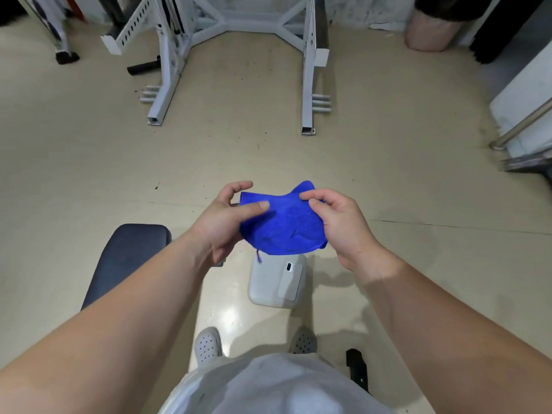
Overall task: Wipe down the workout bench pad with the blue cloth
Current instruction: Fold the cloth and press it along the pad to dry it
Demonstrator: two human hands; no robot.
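Observation:
I hold the blue cloth (282, 225) in the air in front of me, at the middle of the view, bunched and spread between both hands. My left hand (222, 222) pinches its left edge between thumb and fingers. My right hand (340, 225) pinches its upper right edge. The dark workout bench pad (125, 258) lies low on the left, beneath my left forearm, which hides part of it. The cloth hangs to the right of the pad and does not touch it.
A white box-like device (276, 283) stands on the floor just under the cloth. A white rack frame (233, 55) fills the far middle. A metal rail and white panel (525, 115) sit at the right. A black part (357, 369) lies near my right shoe.

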